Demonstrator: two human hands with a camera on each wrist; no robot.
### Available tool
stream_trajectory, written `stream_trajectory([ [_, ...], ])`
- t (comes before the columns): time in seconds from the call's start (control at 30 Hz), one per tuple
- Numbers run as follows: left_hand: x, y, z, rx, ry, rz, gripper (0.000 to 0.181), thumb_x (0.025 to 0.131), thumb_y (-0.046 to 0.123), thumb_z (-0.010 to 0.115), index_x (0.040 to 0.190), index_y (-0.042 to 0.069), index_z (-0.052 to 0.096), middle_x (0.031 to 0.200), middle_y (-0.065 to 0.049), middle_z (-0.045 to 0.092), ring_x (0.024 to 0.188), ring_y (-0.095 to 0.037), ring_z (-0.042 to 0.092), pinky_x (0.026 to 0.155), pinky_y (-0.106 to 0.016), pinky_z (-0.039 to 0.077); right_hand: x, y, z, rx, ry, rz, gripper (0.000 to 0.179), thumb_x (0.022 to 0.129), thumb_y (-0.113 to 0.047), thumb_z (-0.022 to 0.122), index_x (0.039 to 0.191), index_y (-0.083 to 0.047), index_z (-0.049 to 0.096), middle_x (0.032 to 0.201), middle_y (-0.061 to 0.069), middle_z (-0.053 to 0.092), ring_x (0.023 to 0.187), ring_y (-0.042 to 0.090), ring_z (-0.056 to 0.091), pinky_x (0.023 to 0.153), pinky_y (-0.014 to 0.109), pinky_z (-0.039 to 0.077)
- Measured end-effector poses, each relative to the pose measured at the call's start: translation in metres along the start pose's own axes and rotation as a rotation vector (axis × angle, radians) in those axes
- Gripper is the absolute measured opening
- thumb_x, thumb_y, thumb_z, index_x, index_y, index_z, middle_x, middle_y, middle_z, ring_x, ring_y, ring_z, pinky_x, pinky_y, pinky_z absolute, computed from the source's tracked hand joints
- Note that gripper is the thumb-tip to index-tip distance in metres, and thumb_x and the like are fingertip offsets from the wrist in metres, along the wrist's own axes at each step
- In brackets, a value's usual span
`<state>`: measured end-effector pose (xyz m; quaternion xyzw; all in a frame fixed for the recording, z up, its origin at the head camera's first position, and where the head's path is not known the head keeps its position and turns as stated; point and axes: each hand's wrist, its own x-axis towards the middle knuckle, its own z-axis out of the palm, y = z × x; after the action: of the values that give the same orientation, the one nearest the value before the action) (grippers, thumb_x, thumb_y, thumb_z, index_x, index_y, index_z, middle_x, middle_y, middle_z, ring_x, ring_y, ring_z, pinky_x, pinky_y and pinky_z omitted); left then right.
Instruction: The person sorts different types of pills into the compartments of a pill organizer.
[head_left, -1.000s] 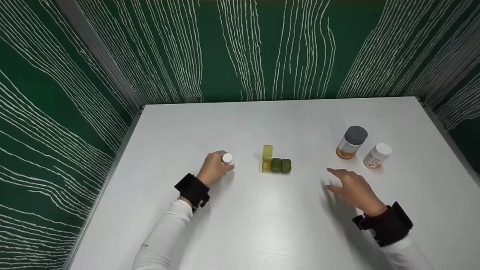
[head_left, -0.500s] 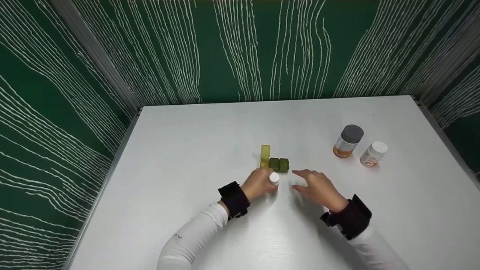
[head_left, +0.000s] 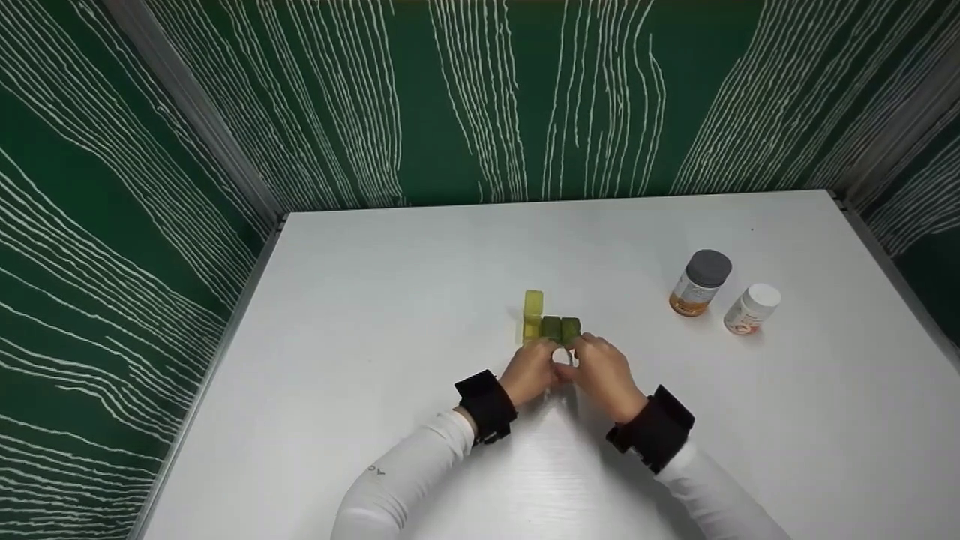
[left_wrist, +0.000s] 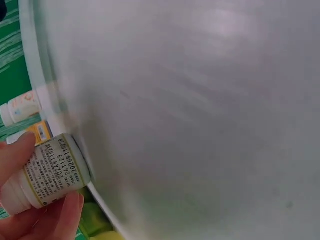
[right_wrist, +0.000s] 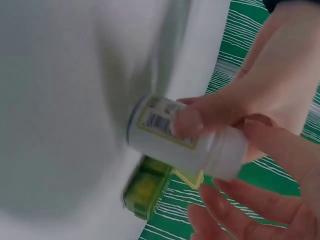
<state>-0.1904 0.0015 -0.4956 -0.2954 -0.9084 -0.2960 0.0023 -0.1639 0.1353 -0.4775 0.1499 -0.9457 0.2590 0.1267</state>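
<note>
My left hand (head_left: 529, 370) grips a small white pill bottle (left_wrist: 56, 172) round its body, just in front of the pill organizer. The bottle's printed label faces the left wrist camera. At its white cap (head_left: 562, 357) is my right hand (head_left: 604, 375), with thumb and fingers curved round the cap's sides in the right wrist view. The green pill organizer (head_left: 552, 328) lies beyond both hands, partly hidden by them. Its yellow left compartment has the lid (head_left: 533, 303) raised, while the two darker green lids are down.
To the right on the white table (head_left: 360, 285) stand a grey-capped bottle (head_left: 700, 282) with an orange base and a white bottle (head_left: 751, 308). Green walls with white lines (head_left: 480, 97) rise behind the table and along its sides.
My left hand has carried the pill bottle rightward to the front of the organizer. From the right, my right hand has moved left to the bottle's cap. The other bottles stayed put.
</note>
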Motion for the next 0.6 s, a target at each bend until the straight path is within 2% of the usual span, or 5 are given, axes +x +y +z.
stream_trajectory([
  [0.13, 0.002, -0.002, 0.001, -0.031, -0.014, -0.005, 0.033, 0.067, 0.015, 0.073, 0.096, 0.000, 0.064, 0.091, -0.009, 0.064, 0.083, -0.016, 0.059, 0.075, -0.020, 0.045, 0.001, 0.001, 0.006, 0.049, 0.063, -0.064, 0.026, 0.064, -0.012, 0.075, 0.067, 0.001, 0.053, 0.063, 0.008, 0.050, 0.057, 0.025, 0.049, 0.051, 0.038, 0.041],
  [0.17, 0.002, -0.002, 0.000, -0.042, -0.021, -0.010, 0.033, 0.067, 0.015, 0.073, 0.096, 0.000, 0.064, 0.090, -0.009, 0.065, 0.081, -0.015, 0.059, 0.073, -0.019, 0.045, 0.001, 0.010, 0.014, 0.084, 0.083, -0.104, 0.028, 0.066, -0.016, 0.075, 0.068, -0.001, 0.052, 0.063, 0.006, 0.049, 0.057, 0.021, 0.048, 0.050, 0.035, 0.039],
  [0.23, 0.003, -0.002, 0.000, -0.075, -0.027, -0.015, 0.032, 0.067, 0.014, 0.073, 0.094, 0.000, 0.064, 0.089, -0.009, 0.065, 0.078, -0.013, 0.058, 0.071, -0.017, 0.044, 0.002, 0.013, 0.014, 0.122, 0.080, -0.149, 0.026, 0.067, -0.014, 0.074, 0.067, -0.002, 0.051, 0.062, 0.005, 0.048, 0.056, 0.020, 0.046, 0.050, 0.034, 0.038],
  [0.47, 0.005, -0.007, 0.002, -0.154, -0.009, 0.037, 0.025, 0.063, 0.004, 0.072, 0.087, 0.003, 0.066, 0.078, -0.008, 0.063, 0.065, -0.006, 0.046, 0.059, -0.012, 0.036, 0.007, 0.009, -0.004, 0.208, -0.131, -0.129, 0.019, 0.065, -0.001, 0.073, 0.072, 0.001, 0.055, 0.070, 0.006, 0.051, 0.065, 0.020, 0.050, 0.058, 0.032, 0.042],
  [0.6, 0.004, -0.010, 0.004, -0.185, 0.014, 0.028, 0.024, 0.062, 0.002, 0.071, 0.086, 0.003, 0.066, 0.071, -0.005, 0.059, 0.061, -0.004, 0.042, 0.055, -0.011, 0.034, 0.009, 0.013, -0.008, 0.275, -0.238, -0.166, 0.015, 0.069, 0.003, 0.069, 0.077, 0.002, 0.057, 0.080, 0.007, 0.050, 0.073, 0.021, 0.050, 0.063, 0.032, 0.043],
])
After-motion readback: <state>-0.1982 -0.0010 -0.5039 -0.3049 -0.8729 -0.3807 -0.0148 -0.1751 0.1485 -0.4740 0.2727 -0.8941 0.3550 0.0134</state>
